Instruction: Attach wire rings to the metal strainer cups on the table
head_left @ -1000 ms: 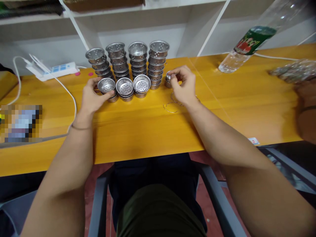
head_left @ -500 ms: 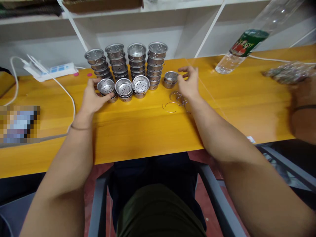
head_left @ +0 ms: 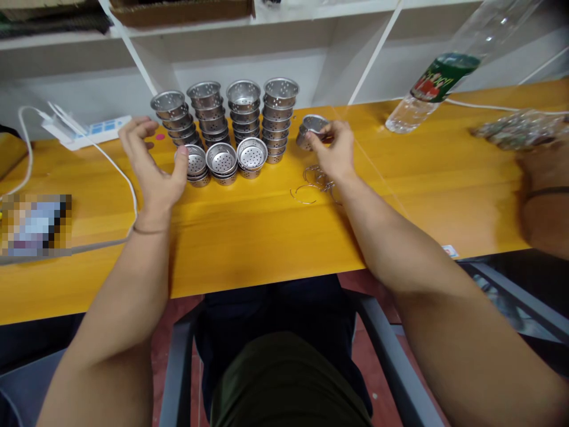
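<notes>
On the yellow counter [head_left: 249, 231], below white shelving, the right hand [head_left: 334, 153] pinches a tilted perforated cup [head_left: 311, 130] just right of the cup stacks [head_left: 231, 115]. The left hand [head_left: 151, 163] is spread, grasping nothing, its thumb touching the leftmost front cup [head_left: 196, 161].

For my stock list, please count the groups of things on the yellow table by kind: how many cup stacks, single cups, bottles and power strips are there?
Tall stacks of perforated metal cups: 4
Short stacks of perforated metal cups: 3
Single perforated cup in the right hand: 1
Plastic bottle: 1
Power strip: 1
Total: 10
</notes>
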{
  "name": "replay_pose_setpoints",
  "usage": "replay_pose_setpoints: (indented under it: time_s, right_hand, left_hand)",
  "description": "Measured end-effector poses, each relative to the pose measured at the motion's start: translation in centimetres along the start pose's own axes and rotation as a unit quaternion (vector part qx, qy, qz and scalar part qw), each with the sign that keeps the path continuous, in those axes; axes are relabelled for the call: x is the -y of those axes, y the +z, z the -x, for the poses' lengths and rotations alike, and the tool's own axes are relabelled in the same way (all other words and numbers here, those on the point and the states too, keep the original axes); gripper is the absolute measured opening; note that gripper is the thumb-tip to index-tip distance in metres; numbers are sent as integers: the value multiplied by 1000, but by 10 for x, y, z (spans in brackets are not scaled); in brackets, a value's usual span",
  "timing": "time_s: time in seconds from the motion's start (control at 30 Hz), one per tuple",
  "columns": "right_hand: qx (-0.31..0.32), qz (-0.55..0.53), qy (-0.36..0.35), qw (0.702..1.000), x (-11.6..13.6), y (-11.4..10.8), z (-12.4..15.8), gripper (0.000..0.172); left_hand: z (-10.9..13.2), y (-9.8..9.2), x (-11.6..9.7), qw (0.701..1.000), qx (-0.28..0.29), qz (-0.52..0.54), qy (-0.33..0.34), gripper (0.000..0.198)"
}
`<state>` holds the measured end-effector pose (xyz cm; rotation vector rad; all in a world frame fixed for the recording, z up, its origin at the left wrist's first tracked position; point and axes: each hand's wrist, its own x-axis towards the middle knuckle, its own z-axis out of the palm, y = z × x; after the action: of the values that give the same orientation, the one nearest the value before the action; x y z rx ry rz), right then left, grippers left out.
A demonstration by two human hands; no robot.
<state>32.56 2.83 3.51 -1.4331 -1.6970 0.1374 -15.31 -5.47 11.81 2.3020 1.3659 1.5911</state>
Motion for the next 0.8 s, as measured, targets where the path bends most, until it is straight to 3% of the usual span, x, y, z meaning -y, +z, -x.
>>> replay_pose_setpoints:
  time_s: [0.07, 0.17, 0.23, 0.27, 0.33, 0.43, 0.57, 0.8]
  right_hand:
    - [-77, -40, -6, 996, 16, -9, 4, 55]
    - [-49, -98, -90, 990, 49, -20, 20, 49]
    - [-44, -154, -149, 976, 76, -20, 37, 57]
    - [-55, -184, -175, 966, 90, -18, 46, 65]
    - [-4, -214, -208, 954, 115, -11, 64, 69]
    - [59, -274, -247, 927, 140, -2, 83, 61]
    - [103, -302, -239, 917, 148, -1, 84, 59]
    - [118, -341, -196, 912, 147, -2, 78, 69]
  left_hand:
    - [4, 4, -8, 998, -55, -4, 41, 96]
    - [15, 23, -23, 983, -103, 5, 153, 98]
    - [24, 42, -37, 971, -90, 43, 217, 115]
    - [29, 51, -43, 976, -42, 56, 207, 123]
    - [38, 66, -54, 979, 51, 86, 175, 136]
    - [50, 78, -59, 979, 143, 98, 107, 130]
    - [58, 79, -53, 980, 158, 110, 51, 111]
    - [62, 89, -60, 975, 154, 161, 22, 105]
